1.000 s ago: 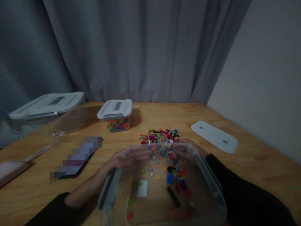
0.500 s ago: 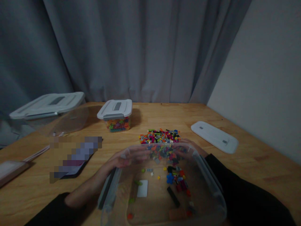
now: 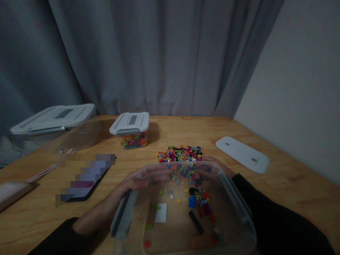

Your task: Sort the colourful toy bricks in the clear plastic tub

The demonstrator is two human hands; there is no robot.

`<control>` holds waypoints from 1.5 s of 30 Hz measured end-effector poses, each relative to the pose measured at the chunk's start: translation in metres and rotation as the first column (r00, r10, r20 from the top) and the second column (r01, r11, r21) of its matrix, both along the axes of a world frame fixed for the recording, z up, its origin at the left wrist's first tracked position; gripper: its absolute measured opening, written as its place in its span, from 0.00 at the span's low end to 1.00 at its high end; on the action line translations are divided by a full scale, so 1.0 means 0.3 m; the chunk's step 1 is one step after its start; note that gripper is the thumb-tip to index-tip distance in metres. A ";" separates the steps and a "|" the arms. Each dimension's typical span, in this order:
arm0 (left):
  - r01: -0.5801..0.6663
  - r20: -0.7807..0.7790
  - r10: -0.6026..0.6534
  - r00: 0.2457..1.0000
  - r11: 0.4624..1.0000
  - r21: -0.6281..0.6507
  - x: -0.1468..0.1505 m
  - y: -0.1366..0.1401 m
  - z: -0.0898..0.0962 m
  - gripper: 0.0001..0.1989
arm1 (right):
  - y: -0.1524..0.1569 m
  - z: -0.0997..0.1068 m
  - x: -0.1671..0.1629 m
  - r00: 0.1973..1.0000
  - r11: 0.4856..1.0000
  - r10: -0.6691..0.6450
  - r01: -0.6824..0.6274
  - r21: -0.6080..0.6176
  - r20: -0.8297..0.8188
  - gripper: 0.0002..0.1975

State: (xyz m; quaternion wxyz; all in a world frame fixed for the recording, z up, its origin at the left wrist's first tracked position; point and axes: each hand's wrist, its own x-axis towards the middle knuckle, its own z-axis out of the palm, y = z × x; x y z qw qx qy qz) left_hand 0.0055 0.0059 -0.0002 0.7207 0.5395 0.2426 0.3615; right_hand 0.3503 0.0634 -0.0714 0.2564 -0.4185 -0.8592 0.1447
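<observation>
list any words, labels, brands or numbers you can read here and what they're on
None can be read.
Sticker on the clear bin held by the left hand and right hand: plain white patch, no print visible.
Flat item on the table: pixelated, unreadable.
Small lidded box, large lidded bin, loose white lid: no markings show.

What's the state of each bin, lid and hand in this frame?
Clear bin: lid off, tipped, a few bricks left inside.
Brick pile: loose on table.
Small bin: lidded, full of bricks.
Large bin: lidded.
Loose lid: flat on table.
Left hand: gripping clear bin.
Right hand: gripping clear bin.
</observation>
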 end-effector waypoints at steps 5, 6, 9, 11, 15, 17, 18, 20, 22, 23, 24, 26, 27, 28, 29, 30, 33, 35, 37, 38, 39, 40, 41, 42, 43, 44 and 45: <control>0.026 -0.005 -0.026 1.000 0.999 0.035 -0.020 0.001 -0.027 0.28 | -0.016 0.027 -0.011 1.000 1.000 -0.008 0.008 -0.009 -0.007 0.10; 0.005 -0.019 -0.004 1.000 0.999 0.051 -0.023 0.001 -0.032 0.28 | -0.018 0.031 -0.011 1.000 1.000 -0.009 0.009 -0.012 -0.014 0.10; -0.035 -0.034 0.038 0.999 0.995 0.088 -0.027 -0.004 -0.038 0.28 | -0.020 0.037 -0.007 0.999 1.000 -0.004 0.004 -0.017 -0.031 0.11; -0.015 -0.025 0.017 1.000 0.997 0.072 -0.024 -0.009 -0.030 0.28 | -0.015 0.037 0.000 1.000 1.000 -0.005 0.005 -0.005 -0.026 0.11; 0.028 -0.011 -0.028 1.000 0.999 0.028 -0.010 -0.017 0.000 0.27 | -0.001 0.028 0.009 1.000 0.999 -0.004 0.004 0.043 0.002 0.12; 0.024 -0.007 -0.024 1.000 0.999 0.031 -0.004 -0.017 0.011 0.27 | 0.001 0.024 0.009 1.000 0.999 -0.001 0.001 0.052 0.001 0.13; 0.020 -0.004 -0.020 1.000 0.999 0.036 -0.001 -0.017 0.013 0.27 | 0.001 0.023 0.009 1.000 0.999 -0.002 0.002 0.047 0.001 0.13; 0.010 -0.002 -0.009 1.000 0.999 0.035 -0.001 -0.016 0.010 0.26 | -0.002 0.021 0.006 1.000 1.000 -0.011 0.011 0.018 0.009 0.13; 0.004 -0.001 -0.004 1.000 1.000 0.026 -0.005 -0.014 -0.001 0.26 | -0.006 0.022 0.004 1.000 1.000 -0.022 0.022 -0.006 0.013 0.13; -0.004 -0.004 0.004 1.000 1.000 0.019 -0.008 -0.013 -0.007 0.26 | -0.008 0.023 0.004 1.000 1.000 -0.022 0.022 -0.010 0.012 0.13; -0.010 -0.008 0.010 1.000 1.000 0.012 -0.011 -0.011 -0.013 0.26 | -0.009 0.025 0.003 1.000 1.000 -0.021 0.021 -0.007 0.009 0.13; -0.016 -0.008 0.016 1.000 1.000 0.011 -0.009 -0.012 -0.014 0.26 | -0.011 0.028 0.003 1.000 1.000 -0.005 0.005 0.005 0.006 0.13; -0.021 -0.006 0.021 1.000 1.000 0.008 -0.005 -0.014 -0.009 0.26 | -0.011 0.029 0.004 1.000 1.000 0.000 0.000 0.012 0.007 0.13; -0.027 -0.005 0.027 1.000 1.000 0.002 0.001 -0.018 0.000 0.26 | -0.011 0.030 0.005 1.000 1.000 0.003 -0.003 0.019 0.010 0.14; -0.040 -0.008 0.040 0.999 0.999 -0.013 0.009 -0.024 0.012 0.25 | -0.009 0.031 0.006 1.000 1.000 0.006 -0.006 0.024 0.017 0.13; -0.061 -0.015 0.060 0.998 0.998 -0.031 0.018 -0.030 0.025 0.24 | -0.007 0.032 0.008 1.000 1.000 0.005 -0.006 0.031 0.025 0.13; -0.094 -0.050 0.091 0.995 0.993 -0.068 0.037 -0.042 0.057 0.22 | -0.003 0.042 0.014 1.000 0.999 -0.024 0.024 0.040 0.003 0.12; -0.101 -0.042 0.098 0.994 0.993 -0.063 0.041 -0.041 0.058 0.21 | -0.007 0.058 0.014 0.995 0.998 -0.067 0.068 0.007 -0.072 0.12; -0.082 -0.018 0.081 0.997 0.994 -0.066 0.039 -0.032 0.046 0.21 | -0.018 0.080 0.008 0.976 0.992 -0.111 0.098 -0.078 -0.189 0.14; -0.068 -0.006 0.067 0.998 0.996 -0.066 0.036 -0.027 0.038 0.21 | -0.025 0.091 0.003 0.958 0.987 -0.136 0.107 -0.124 -0.252 0.14; -0.055 0.000 0.055 0.998 0.997 -0.061 0.034 -0.023 0.030 0.21 | -0.032 0.101 -0.003 0.935 0.979 -0.169 0.124 -0.159 -0.313 0.15; -0.047 -0.002 0.047 0.999 0.997 -0.056 0.032 -0.020 0.023 0.21 | -0.039 0.109 -0.010 0.906 0.971 -0.206 0.144 -0.189 -0.370 0.16; -0.053 -0.004 0.053 0.999 0.997 -0.046 0.031 -0.019 0.019 0.22 | -0.046 0.116 -0.016 0.871 0.963 -0.246 0.169 -0.211 -0.426 0.16; -0.062 -0.008 0.062 0.998 0.997 -0.042 0.031 -0.020 0.018 0.22 | -0.050 0.122 -0.022 0.830 0.954 -0.285 0.196 -0.228 -0.480 0.17; -0.066 -0.015 0.066 0.998 0.997 -0.047 0.032 -0.022 0.019 0.22 | -0.054 0.127 -0.026 0.789 0.947 -0.312 0.211 -0.244 -0.529 0.17; -0.073 -0.015 0.072 0.997 0.996 -0.056 0.035 -0.025 0.022 0.22 | -0.057 0.132 -0.027 0.753 0.944 -0.322 0.209 -0.256 -0.573 0.17; -0.076 -0.010 0.075 0.997 0.995 -0.066 0.037 -0.027 0.027 0.22 | -0.058 0.137 -0.027 0.725 0.945 -0.319 0.192 -0.265 -0.611 0.17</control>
